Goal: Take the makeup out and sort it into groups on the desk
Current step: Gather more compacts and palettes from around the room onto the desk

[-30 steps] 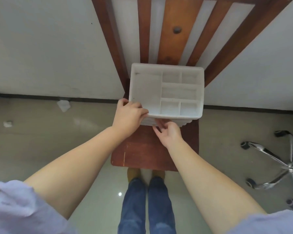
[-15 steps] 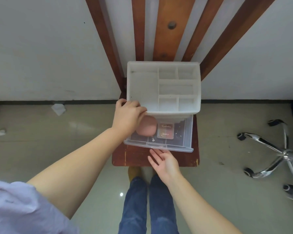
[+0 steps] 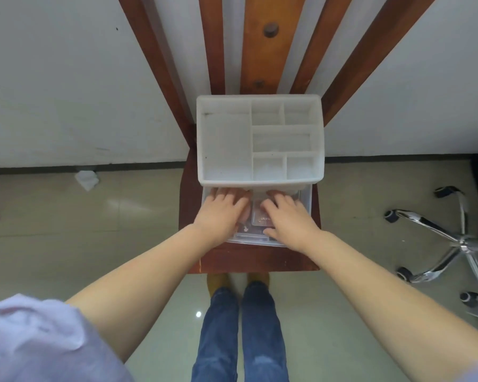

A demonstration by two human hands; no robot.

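Observation:
A white makeup organizer [image 3: 226, 144] with several empty top compartments stands on a wooden chair seat [image 3: 260, 260]. Its clear bottom drawer [image 3: 305, 199] is pulled out toward me. Both hands are inside the drawer. My left hand [image 3: 221, 213] lies palm down over a pink puff [image 3: 245, 213], which shows only at the hand's edge. My right hand [image 3: 287, 219] lies palm down over the drawer's right half, hiding what is under it. A square compact [image 3: 260, 216] with a printed label shows between the two hands. The fingertips reach under the organizer's front edge.
The chair's slatted wooden back [image 3: 260, 45] rises against a white wall. A chrome swivel-chair base [image 3: 458, 238] stands on the tiled floor at right. Crumpled paper [image 3: 86, 179] lies by the wall at left. My legs in jeans [image 3: 240, 334] stand before the chair.
The drawer went from closed to pulled out. My left hand left the organizer's front corner and my right hand left the drawer front; both now lie inside the drawer over the items.

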